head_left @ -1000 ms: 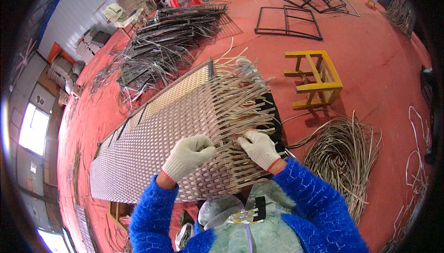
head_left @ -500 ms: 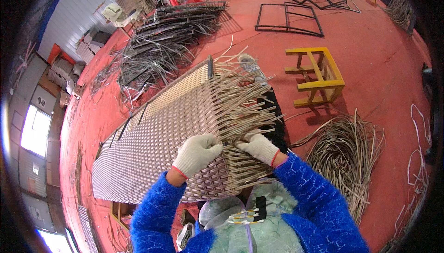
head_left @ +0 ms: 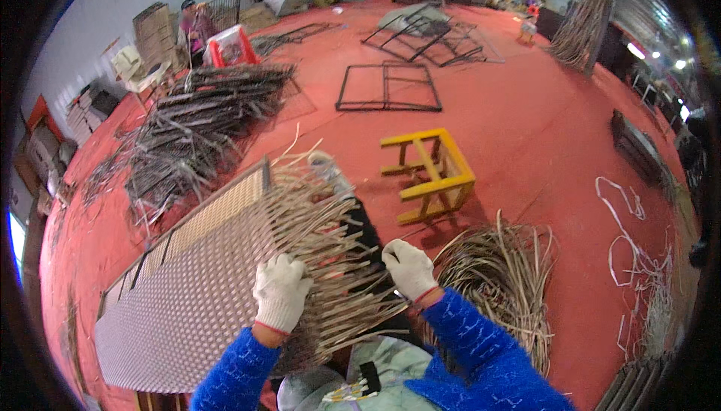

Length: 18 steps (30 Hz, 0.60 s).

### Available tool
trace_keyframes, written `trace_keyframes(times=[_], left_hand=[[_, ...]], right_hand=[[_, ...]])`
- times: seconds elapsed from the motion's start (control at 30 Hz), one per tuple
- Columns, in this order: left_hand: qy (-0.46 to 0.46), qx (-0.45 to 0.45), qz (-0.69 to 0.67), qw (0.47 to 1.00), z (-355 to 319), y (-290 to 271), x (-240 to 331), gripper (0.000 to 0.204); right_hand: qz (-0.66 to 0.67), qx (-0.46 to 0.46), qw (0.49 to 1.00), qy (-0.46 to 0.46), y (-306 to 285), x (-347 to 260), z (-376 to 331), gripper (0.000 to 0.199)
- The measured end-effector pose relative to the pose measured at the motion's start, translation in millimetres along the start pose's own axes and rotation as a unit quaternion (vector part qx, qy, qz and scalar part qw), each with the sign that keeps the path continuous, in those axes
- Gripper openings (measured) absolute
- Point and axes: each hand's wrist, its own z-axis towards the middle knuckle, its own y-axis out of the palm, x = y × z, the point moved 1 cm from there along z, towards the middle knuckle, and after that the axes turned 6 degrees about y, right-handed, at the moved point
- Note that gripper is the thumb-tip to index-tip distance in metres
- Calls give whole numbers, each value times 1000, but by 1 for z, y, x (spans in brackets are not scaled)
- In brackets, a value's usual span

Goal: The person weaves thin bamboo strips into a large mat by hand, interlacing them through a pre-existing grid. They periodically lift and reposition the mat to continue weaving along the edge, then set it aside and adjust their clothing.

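A large woven wicker panel [head_left: 188, 283] in beige and grey-brown lies slanted across my lap. From its right edge stick out many loose flat strands [head_left: 330, 261]. My left hand [head_left: 282, 291], in a white knitted glove, rests at this edge with curled fingers; what they pinch, if anything, is hidden. Away from the edge, right of the strand ends, my gloved right hand [head_left: 410, 268] is raised with its fingers closed together. Whatever may be between them is too small to make out.
A coil of loose strands [head_left: 503, 283] lies on the red floor at my right. Beyond it stands a yellow wooden stool [head_left: 435, 174], tipped on its side. Black metal frames [head_left: 388, 87] lie farther off. A heap of dark strips [head_left: 203, 122] is at the far left.
My right hand has drawn away from the panel's edge to the right. My left hand stays by the edge. The view has swung up and to the right.
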Motion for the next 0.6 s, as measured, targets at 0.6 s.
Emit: trace_keyframes(times=[0.6], left_hand=[[-277, -68, -533, 796, -41, -61, -42, 19]], right_hand=[[66, -127, 982, -124, 67, -76, -31, 18]])
